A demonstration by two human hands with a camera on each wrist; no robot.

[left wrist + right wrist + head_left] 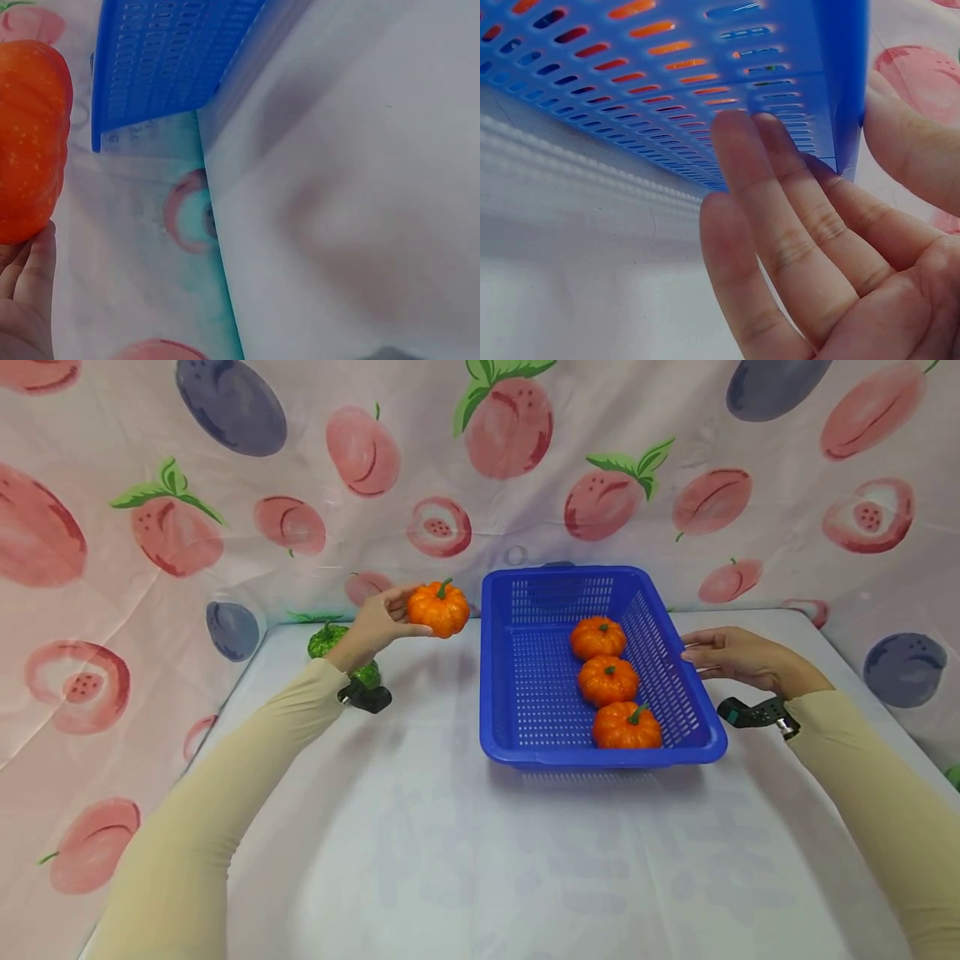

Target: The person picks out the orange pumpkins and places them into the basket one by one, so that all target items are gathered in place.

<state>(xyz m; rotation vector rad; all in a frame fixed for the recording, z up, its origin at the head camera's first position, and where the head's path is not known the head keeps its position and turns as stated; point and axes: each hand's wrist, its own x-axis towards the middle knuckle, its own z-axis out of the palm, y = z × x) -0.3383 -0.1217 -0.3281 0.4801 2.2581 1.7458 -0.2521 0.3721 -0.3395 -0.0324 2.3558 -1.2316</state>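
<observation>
My left hand (378,625) grips a small orange pumpkin (439,608) by its left side, raised above the table just left of a blue plastic basket (495,693). In the left wrist view the pumpkin (30,142) is cut off by the frame edge, with fingers below it. Inside the basket, three more orange pumpkins (608,681) line up along the right wall. My right hand (738,658) holds the basket's right rim. Up close in the right wrist view, its thumb is at the rim and its fingers (780,232) lie along the outer slotted wall (675,75).
Green pumpkins (324,640) stand on the table behind my left wrist, partly hidden by it. A white cloth (480,868) covers the table. Behind it hangs a fruit-print curtain (525,527). Each wrist wears a black camera mount (365,697).
</observation>
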